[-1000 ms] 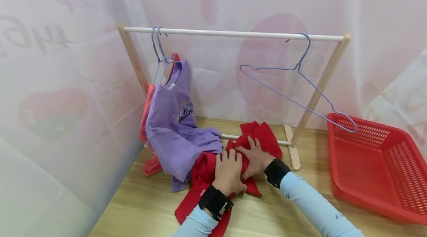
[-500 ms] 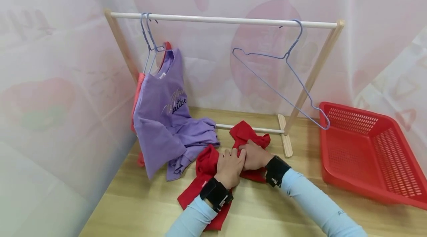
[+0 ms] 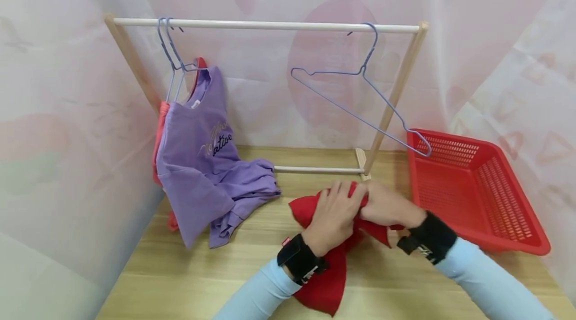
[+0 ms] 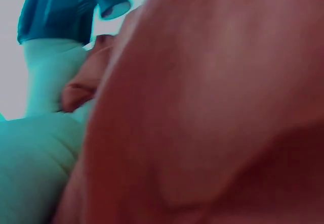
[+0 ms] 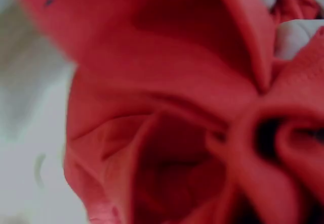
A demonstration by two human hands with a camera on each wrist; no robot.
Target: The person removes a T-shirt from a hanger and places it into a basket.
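Observation:
A bunched red garment with a small tag at its left edge hangs down from both hands over the wooden table. My left hand grips its upper part from the left. On the other side my right hand holds it, close against the left fingertips. The hands hide much of the cloth between them. In the right wrist view the red garment fills most of the picture in loose folds; the left wrist view is blurred. A blue hanger hangs without clothing on the rack's white rod, above the hands.
To the left, a purple shirt hangs on a blue hanger, its lower part lying on the table, with a coral garment behind it. A red plastic basket stands at the right. The rack's wooden right post rises behind the hands.
The hands have gathered the red garment off the spot beside the purple shirt and moved right with it. Fingers first spread on the cloth now grip it. The head view has shifted.

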